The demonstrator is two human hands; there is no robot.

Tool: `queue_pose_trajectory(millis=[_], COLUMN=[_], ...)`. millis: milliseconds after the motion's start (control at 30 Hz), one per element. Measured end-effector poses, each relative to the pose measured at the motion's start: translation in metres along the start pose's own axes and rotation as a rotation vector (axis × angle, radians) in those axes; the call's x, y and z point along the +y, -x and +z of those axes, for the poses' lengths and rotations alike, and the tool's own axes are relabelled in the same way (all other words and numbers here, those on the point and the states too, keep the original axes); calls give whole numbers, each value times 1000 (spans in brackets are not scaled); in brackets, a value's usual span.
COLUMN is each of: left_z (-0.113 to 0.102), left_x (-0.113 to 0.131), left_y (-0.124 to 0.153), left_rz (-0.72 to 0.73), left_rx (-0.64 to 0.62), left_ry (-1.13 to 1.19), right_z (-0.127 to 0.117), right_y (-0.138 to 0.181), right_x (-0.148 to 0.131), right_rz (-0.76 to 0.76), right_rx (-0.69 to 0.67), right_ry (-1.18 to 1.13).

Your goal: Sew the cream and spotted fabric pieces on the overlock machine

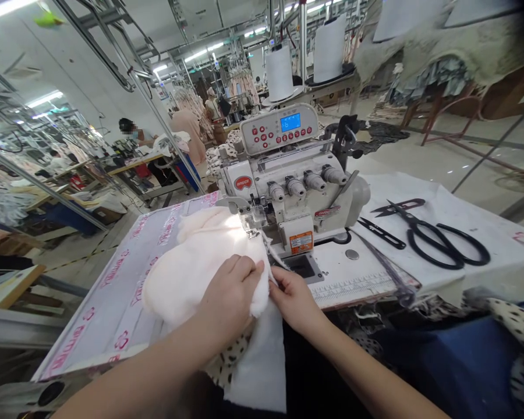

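Fabric [201, 273] under left hand [229, 294] (right [292, 299] pinching)

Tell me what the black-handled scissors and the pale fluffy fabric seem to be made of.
The black-handled scissors have dark steel-looking blades and smooth, glossy handles, probably plastic or coated metal. The pale fluffy fabric looks like plush or fleece, given its fuzzy, matt surface; the fibre itself cannot be told.

Place: you stood on a garment factory sewing floor.
Machine: your overlock sewing machine [283, 174] sat before you.
Around you: white thread cones [279, 73], hanging garments [240, 75], sewing tables [135, 163], a co-worker [187, 134].
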State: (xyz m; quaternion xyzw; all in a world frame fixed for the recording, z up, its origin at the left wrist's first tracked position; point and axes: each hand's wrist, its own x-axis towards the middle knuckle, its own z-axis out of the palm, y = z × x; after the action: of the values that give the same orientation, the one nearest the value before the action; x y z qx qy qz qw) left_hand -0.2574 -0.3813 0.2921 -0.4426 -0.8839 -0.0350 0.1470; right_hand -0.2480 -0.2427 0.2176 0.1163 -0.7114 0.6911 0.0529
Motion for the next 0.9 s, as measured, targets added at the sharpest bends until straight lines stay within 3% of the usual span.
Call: queue_pose_trajectory(millis=[267,367,467,567,700,800,900], left_z=[-2,-14,-32,-52,-83,-107,-118], left_x=[-3,0,-3,-17,-34,-24,1], left_y=[-15,-4,23,62,118,149,166], left_rz=[-71,-193,-343,-518,-700,-762,-763], left_rx=[-30,-43,-71,-144,-165,-83,-37], left_ry=[-27,99,158,86,-4,-19,167], right_z=[2,4,11,20,31,38,44], right_y=[-15,-3,29,70,113,131,135], right_x=[0,-2,4,17,26,12,-20], right_rz=[-24,97,254,285,269,168,-161], right_rx=[22,-71,-246,-386,-345,-276,-173], right_ry=[-60,-151,-225,-247,-129,-23,81])
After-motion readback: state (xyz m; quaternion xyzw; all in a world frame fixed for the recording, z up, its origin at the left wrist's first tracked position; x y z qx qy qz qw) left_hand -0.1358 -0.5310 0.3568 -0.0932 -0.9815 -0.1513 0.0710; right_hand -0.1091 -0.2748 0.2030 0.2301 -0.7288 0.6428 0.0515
